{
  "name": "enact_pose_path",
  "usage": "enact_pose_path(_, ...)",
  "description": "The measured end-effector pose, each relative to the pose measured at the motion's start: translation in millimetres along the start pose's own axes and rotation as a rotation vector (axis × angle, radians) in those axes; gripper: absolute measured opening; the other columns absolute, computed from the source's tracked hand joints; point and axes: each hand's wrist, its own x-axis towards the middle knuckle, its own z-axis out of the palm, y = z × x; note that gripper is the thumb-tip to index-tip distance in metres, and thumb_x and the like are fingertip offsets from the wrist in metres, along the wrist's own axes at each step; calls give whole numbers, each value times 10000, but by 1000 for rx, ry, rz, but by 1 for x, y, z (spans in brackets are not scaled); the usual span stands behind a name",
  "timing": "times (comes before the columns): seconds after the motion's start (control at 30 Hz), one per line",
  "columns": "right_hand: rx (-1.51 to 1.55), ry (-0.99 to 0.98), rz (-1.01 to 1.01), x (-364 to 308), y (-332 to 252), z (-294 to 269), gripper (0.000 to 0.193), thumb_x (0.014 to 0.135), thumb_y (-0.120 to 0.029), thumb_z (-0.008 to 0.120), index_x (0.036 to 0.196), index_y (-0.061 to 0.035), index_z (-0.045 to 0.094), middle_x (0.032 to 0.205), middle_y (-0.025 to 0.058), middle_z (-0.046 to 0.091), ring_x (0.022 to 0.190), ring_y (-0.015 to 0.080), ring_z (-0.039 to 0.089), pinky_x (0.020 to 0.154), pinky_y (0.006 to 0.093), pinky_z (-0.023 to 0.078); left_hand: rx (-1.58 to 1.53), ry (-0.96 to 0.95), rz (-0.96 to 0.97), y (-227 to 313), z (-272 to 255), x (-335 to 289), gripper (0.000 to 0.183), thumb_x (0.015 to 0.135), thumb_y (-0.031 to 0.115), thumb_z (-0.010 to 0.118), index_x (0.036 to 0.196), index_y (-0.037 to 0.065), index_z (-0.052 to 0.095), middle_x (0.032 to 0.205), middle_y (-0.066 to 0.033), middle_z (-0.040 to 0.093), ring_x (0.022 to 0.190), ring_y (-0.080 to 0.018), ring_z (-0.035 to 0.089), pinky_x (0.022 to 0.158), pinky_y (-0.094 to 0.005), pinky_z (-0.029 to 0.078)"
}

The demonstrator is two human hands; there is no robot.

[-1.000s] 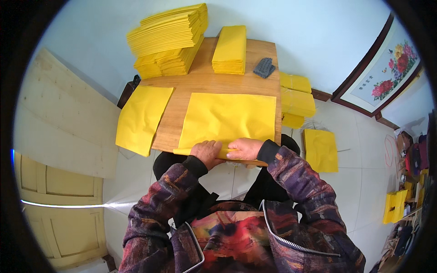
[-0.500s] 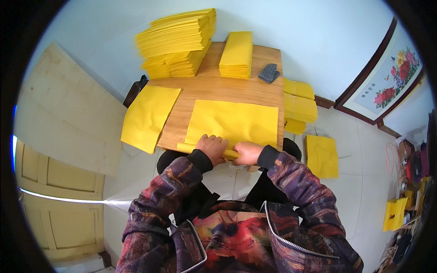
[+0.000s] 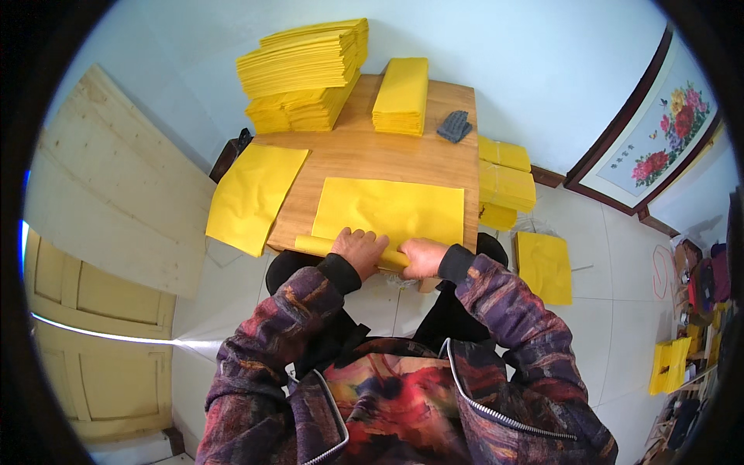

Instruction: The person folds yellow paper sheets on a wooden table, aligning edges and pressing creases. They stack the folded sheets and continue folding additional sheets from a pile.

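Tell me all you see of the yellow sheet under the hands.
The sheet is yellow, matte and cloth-like, with soft ripples. Its far part lies spread on the table; its near part looks rolled into a tube along the table's near edge. The left hand and right hand grip that tube side by side, hiding part of it.

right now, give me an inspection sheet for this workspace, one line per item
surface: wooden table, with yellow stacks toward its far side
things in hand: yellow sheet, slightly wrinkled, near edge in a roll
clutter: small grey cloth-like item near far right corner
grip: left hand and right hand closed on the roll
cables: thin pink loop at right; cannot tell if cord
surroundings: framed flower picture at right, pale board at left
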Motion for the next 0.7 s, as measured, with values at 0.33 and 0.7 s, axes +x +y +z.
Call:
enact_pose_path(0.33, -330, 185, 28, -16, -21, 12, 236, 719, -162, 688, 848, 12, 594, 824, 211, 662, 807, 352, 662, 674, 461, 516, -284, -364, 47, -12, -12, 9, 306, 706, 260, 720, 934, 94, 600, 885, -141, 676, 909, -342, 641, 773, -456, 498)
enact_pose_path(0.7, -449, 364, -16, -21, -24, 21, 269, 689, -108, 678, 874, 25, 535, 774, 241, 637, 776, 347, 658, 605, 473, 498, -302, -377, 16, -16, -17, -3, 320, 707, 240, 681, 989, 107, 609, 885, -156, 673, 890, -358, 642, 751, -463, 503)
